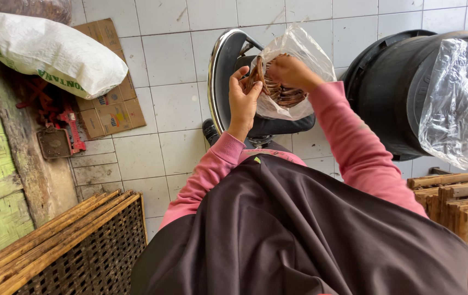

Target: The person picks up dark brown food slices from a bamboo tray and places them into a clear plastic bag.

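Overhead, the widest thing in view is the person's dark brown garment (299, 235), filling the lower middle, with pink sleeves (354, 142) running up from it toward both hands. Next in size: a large black bucket (387, 93) at right, tipped on its side on the white tiled floor (168, 60), a sheet of clear plastic (458, 104) draped over its mouth. A white filled sack (48, 49) lies at upper left, partly on a flattened cardboard piece (111, 109). A woven mesh tray with a bamboo frame (75, 246) sits at lower left; stacked wooden frames (458, 202) sit at lower right. A round chrome-rimmed scale pan (220, 76) stands directly ahead of the person. Above it, held off the floor between both hands, is a clear plastic bag (299, 54) containing curved brown crackers (283, 95). Left hand (243, 98): fingers curled, pinching the bag's near edge along with a few crackers at the opening. Right hand (288, 71): closed down inside the bag's mouth, gripping a bunch of the crackers; fingertips hidden by the plastic. A small red tool (70, 123) lies near the cardboard, well apart from the hands.
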